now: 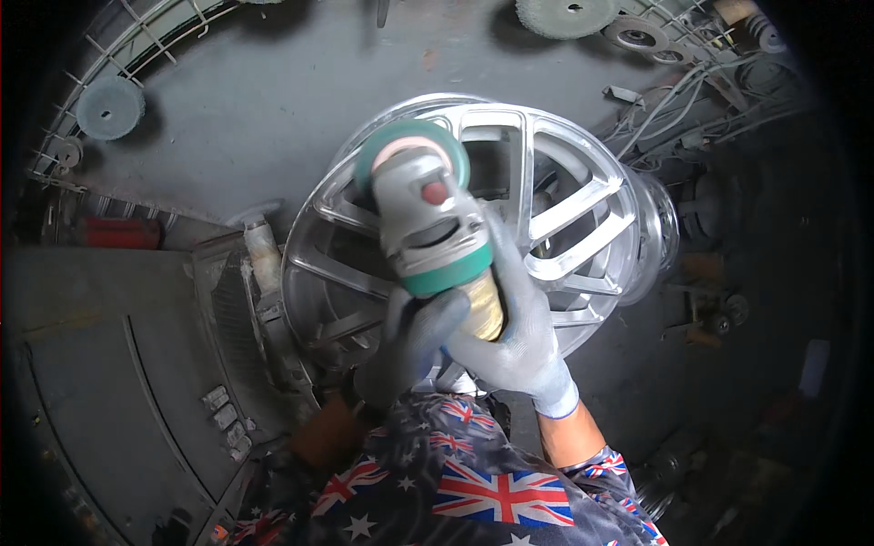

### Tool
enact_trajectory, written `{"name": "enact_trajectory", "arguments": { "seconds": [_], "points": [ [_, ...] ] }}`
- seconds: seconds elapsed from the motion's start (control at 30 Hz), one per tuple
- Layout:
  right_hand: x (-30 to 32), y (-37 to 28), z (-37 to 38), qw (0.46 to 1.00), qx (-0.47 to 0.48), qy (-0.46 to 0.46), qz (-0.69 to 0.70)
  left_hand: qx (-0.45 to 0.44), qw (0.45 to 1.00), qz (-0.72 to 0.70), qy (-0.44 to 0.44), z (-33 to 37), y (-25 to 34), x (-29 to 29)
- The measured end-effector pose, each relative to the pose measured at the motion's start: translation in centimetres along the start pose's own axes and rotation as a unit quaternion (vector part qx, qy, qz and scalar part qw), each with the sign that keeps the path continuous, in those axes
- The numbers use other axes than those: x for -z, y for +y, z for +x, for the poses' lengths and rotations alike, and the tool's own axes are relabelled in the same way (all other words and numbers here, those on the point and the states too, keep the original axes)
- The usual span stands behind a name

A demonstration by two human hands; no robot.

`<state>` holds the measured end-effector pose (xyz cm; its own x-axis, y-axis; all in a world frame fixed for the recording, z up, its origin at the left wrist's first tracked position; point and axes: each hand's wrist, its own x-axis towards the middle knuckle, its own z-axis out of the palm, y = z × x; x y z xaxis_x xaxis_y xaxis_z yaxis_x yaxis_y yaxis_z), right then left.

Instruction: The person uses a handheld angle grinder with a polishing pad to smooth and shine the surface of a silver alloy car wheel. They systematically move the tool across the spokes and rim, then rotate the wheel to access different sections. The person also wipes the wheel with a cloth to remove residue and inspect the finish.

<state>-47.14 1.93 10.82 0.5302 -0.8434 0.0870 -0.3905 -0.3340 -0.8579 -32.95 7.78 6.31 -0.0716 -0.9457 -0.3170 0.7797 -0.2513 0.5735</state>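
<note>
An angle grinder (432, 218) with a silver head, a green band and a yellow-taped handle is raised in front of me, slightly blurred. Its round disc (460, 155) has a green rim and sits at the far end. My right hand (521, 341), in a grey-white glove, wraps the handle from the right. From the left, my left hand (405, 332), gloved and smeared by motion, closes on the lower body. Behind the grinder is a silver alloy car wheel (533, 196) with wide spokes; the tool and hands hide part of its left side and centre.
Left of the wheel lies another power tool (262, 253) with a pale body. Wire racks hold abrasive discs (111, 107) at the far left and more discs (566, 14) at the far right. Cables (674, 105) tangle at upper right. A grey cabinet (100, 364) stands at left.
</note>
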Motion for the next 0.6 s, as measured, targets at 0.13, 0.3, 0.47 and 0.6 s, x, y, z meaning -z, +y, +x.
{"name": "enact_trajectory", "arguments": {
  "seconds": [0.13,0.3,0.47,0.6],
  "points": [
    [-0.2,0.0,-1.6,0.979,-0.122,0.113,0.117,0.024,0.968,0.236,-0.086,2.6,0.2,-0.1],
    [-0.9,0.0,-3.0,0.936,-0.196,0.225,0.186,0.048,0.945,0.216,-0.242,6.1,2.2,-2.9],
    [-1.3,0.6,-1.8,0.984,-0.073,0.121,0.112,0.027,0.976,0.182,-0.118,2.2,1.1,-0.2],
    [-0.7,0.7,-0.6,0.995,-0.019,0.084,0.051,-0.020,0.996,0.050,-0.075,1.8,0.6,-0.5]
  ]
}}
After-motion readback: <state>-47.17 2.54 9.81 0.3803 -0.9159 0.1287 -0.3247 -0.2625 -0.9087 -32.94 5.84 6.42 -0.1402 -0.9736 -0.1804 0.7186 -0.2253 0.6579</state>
